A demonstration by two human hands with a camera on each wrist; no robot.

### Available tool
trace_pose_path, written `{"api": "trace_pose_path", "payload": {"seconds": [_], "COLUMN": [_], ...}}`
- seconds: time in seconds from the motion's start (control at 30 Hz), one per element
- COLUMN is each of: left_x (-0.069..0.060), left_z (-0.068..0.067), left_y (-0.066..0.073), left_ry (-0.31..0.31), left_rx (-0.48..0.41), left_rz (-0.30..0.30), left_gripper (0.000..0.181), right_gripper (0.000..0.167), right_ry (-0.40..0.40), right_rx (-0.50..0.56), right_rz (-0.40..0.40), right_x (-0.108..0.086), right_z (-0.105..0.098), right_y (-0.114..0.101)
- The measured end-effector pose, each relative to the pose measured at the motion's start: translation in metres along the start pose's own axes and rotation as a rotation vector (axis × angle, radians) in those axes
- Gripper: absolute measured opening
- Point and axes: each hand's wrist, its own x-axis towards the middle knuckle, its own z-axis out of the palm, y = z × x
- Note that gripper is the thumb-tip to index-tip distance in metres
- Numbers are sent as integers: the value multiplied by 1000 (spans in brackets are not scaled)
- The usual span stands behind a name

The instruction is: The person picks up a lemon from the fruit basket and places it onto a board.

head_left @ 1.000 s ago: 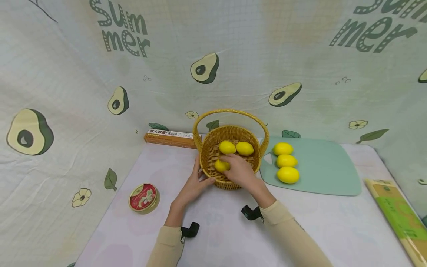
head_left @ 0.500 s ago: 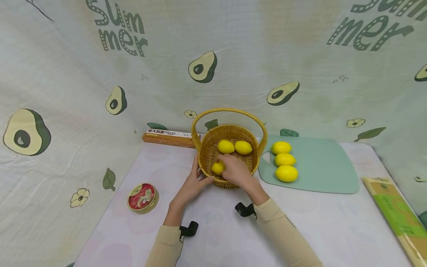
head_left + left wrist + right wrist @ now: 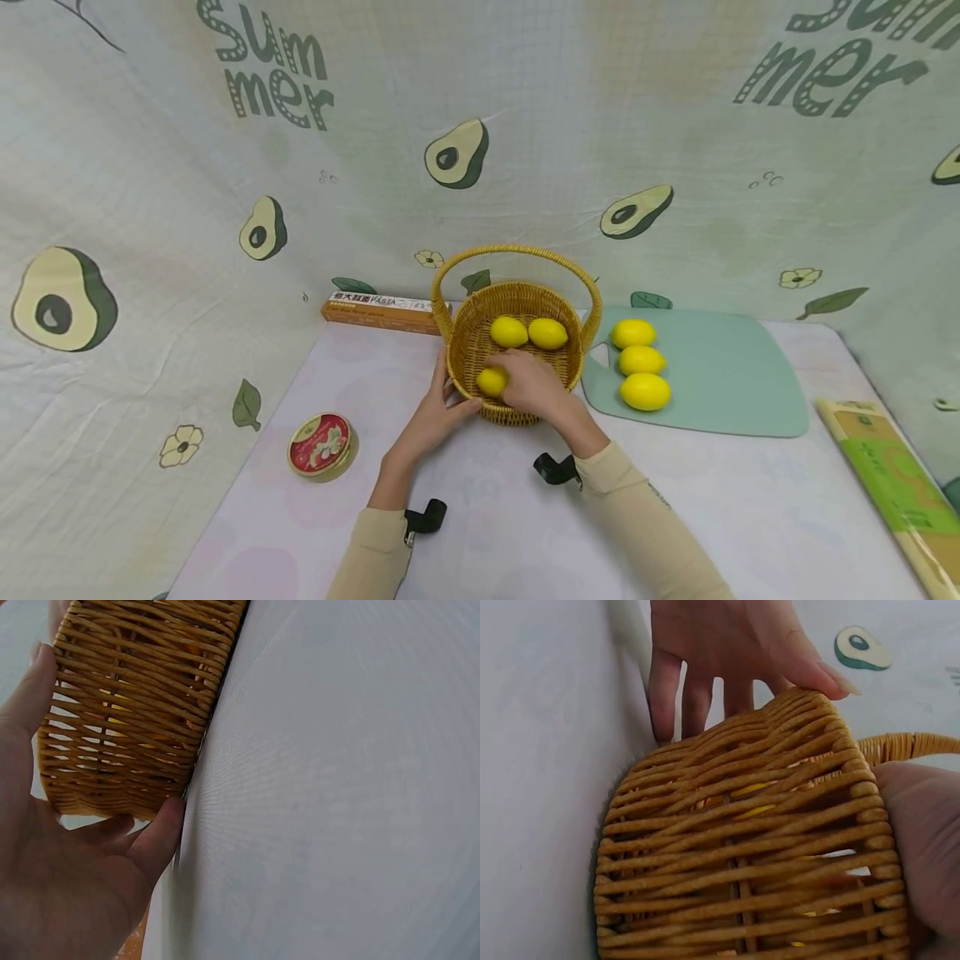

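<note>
A wicker basket (image 3: 513, 419) with a tall arched handle stands on the table. My left hand (image 3: 437, 419) holds its near left side, the thumb at the rim and the fingers spread against the outer wall, as the left wrist view also shows. Inside the basket, my right hand (image 3: 531, 385) grips a yellow lemon (image 3: 492, 382) low at the near left; its fingertips are partly hidden. Two more lemons, a left one (image 3: 509, 332) and a right one (image 3: 548, 333), lie side by side farther back in the basket. In the right wrist view the basket wall hides most of the right hand.
A pale green cutting board (image 3: 735, 375) lies right of the basket, with three lemons (image 3: 642, 361) in a column at its left end. A pasta box (image 3: 382, 312) is behind left, a round red tin (image 3: 321, 446) at left, and a long green-and-yellow packet (image 3: 896, 483) at far right.
My right hand has shifted slightly nearer and left with the lemon inside the basket. My left hand stays on the basket. The other lemons have not moved.
</note>
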Motion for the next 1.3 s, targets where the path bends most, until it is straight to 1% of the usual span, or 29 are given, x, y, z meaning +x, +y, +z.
{"api": "trace_pose_path", "payload": {"seconds": [0.17,0.3,0.53,0.63,0.8,0.9,1.03,1.2,1.3], "left_x": [-2,-4,-4,-3,-2,-3,-2,-2,-3], "left_z": [4,4,4,4,3,2,0,-1,-1], "left_y": [0,2,5,5,5,6,5,6,7], "left_ry": [-8,0,13,8,1,-9,-15,-27,-37], "left_rx": [-16,-22,-9,-8,-4,0,3,-6,-15], "left_rz": [9,16,6,-3,-14,-4,14,14,20], "left_gripper": [108,108,108,109,109,109,110,109,108], "right_gripper": [50,53,54,54,54,53,54,53,51], "right_ry": [31,59,108,126,134,141,142,132,141], "right_rx": [-25,-25,5,-13,-43,-44,-23,-2,-16], "right_rz": [-18,-19,-49,-64,-46,-23,-17,-42,-59], "right_x": [-11,-20,-34,-39,-49,-56,-65,-73,-78], "right_z": [-11,-23,-44,-52,-62,-70,-79,-87,-91], "right_y": [4,7,15,20,33,41,50,56,61]}}
